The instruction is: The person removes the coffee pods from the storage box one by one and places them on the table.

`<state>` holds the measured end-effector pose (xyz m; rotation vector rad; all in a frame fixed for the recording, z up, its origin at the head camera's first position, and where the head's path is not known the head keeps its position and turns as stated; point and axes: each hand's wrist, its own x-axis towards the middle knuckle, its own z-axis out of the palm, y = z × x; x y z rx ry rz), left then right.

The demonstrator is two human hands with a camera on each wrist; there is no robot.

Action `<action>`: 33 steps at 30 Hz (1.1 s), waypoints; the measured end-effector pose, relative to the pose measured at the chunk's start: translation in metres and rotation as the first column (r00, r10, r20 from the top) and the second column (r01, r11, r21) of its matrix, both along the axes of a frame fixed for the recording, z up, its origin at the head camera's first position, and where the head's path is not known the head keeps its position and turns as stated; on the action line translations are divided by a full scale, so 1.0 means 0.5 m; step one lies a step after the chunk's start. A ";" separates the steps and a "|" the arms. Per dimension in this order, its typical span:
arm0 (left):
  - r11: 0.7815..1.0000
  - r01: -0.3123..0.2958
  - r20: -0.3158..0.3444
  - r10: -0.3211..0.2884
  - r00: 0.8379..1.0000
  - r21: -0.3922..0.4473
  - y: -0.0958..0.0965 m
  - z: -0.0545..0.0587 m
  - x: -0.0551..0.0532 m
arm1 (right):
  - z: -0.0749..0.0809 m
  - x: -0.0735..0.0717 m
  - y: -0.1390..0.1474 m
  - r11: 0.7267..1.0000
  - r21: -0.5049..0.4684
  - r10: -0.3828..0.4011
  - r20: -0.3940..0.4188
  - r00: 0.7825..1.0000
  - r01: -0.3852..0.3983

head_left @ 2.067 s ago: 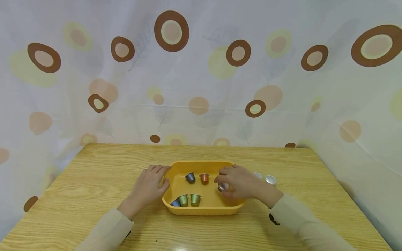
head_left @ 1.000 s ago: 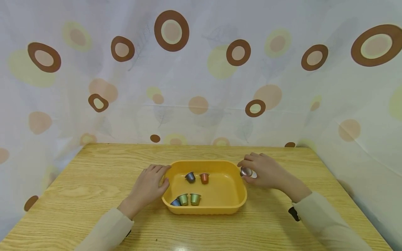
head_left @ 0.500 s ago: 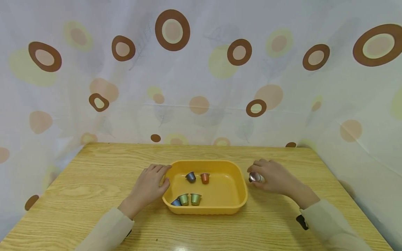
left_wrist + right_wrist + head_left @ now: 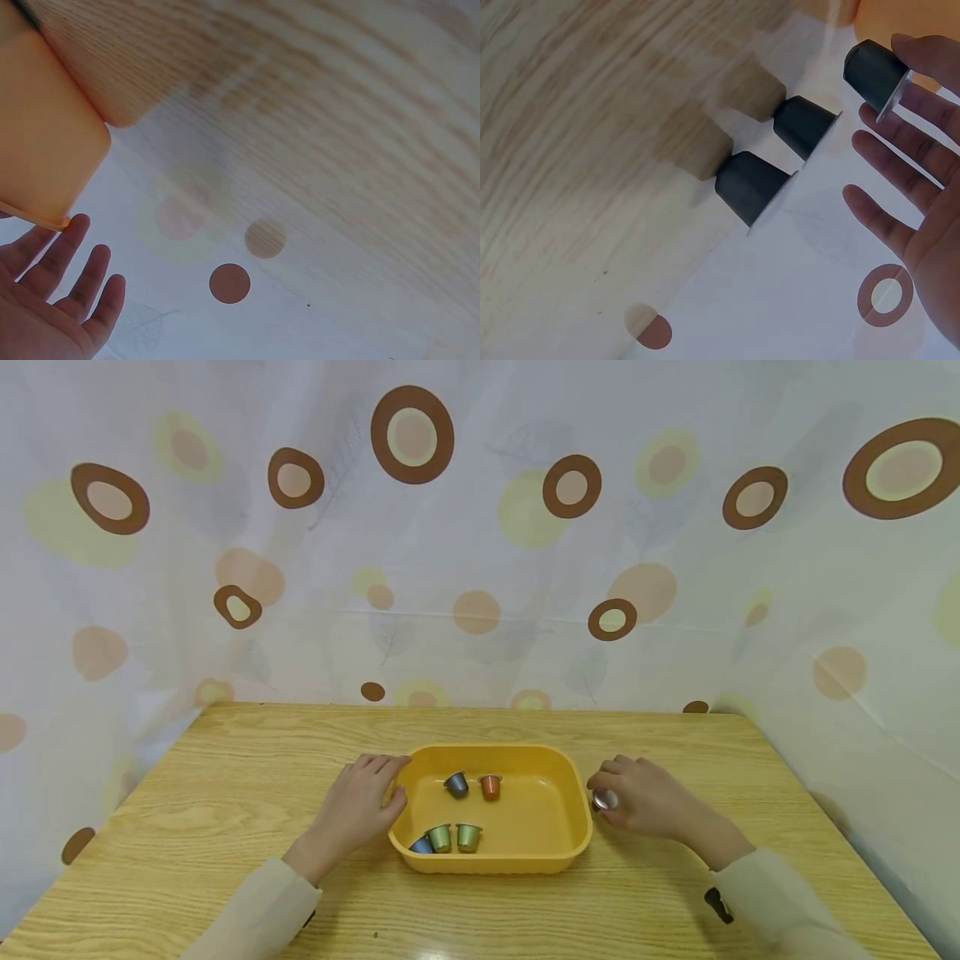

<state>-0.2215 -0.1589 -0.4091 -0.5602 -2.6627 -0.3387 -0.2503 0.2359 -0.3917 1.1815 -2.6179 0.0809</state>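
My right hand [image 4: 648, 797] pinches a black coffee capsule [image 4: 875, 73] between thumb and fingers, just outside the right end of a yellow tray [image 4: 525, 864]. The capsule's silver lid [image 4: 604, 799] faces up toward me in the head view. Two more black coffee capsules, one nearer [image 4: 751, 186] and one farther [image 4: 804, 126], stand lid-up on the table beside that hand in the right wrist view; the hand hides them from the head view. At the tray's left end, my left hand [image 4: 358, 802] touches the rim with its fingertips [image 4: 77, 223], the fingers loosely extended.
Inside the tray lie a dark blue-grey capsule [image 4: 457, 785], an orange one [image 4: 491, 787], two green ones [image 4: 468, 837] and a blue one [image 4: 422, 845] in the near left corner. Behind the wooden table [image 4: 300, 727] hangs a patterned cloth [image 4: 480, 527].
My right hand has carried the black capsule from inside the tray out over its right rim, then down beside the tray's right end. The left hand has stayed at the rim.
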 end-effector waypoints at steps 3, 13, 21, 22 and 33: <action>1.000 0.001 -0.003 -0.001 1.000 0.001 0.000 0.000 0.000 | -0.006 0.000 -0.001 1.000 -0.004 0.019 -0.019 1.000 -0.019; 1.000 0.003 -0.006 -0.003 1.000 0.003 0.001 0.001 0.000 | -0.014 0.004 -0.006 0.999 0.041 0.005 0.023 1.000 -0.006; 1.000 -0.001 -0.008 0.001 1.000 0.003 0.001 0.001 0.000 | -0.020 0.003 -0.006 0.997 0.073 0.001 0.016 1.000 -0.003; 1.000 -0.001 -0.009 0.001 1.000 0.003 0.001 0.001 0.000 | -0.021 0.002 -0.006 0.997 0.075 0.001 0.015 1.000 -0.002; 1.000 0.002 -0.001 -0.002 1.000 0.004 0.000 -0.001 -0.001 | -0.019 0.002 -0.008 0.995 0.104 0.003 -0.006 1.000 -0.002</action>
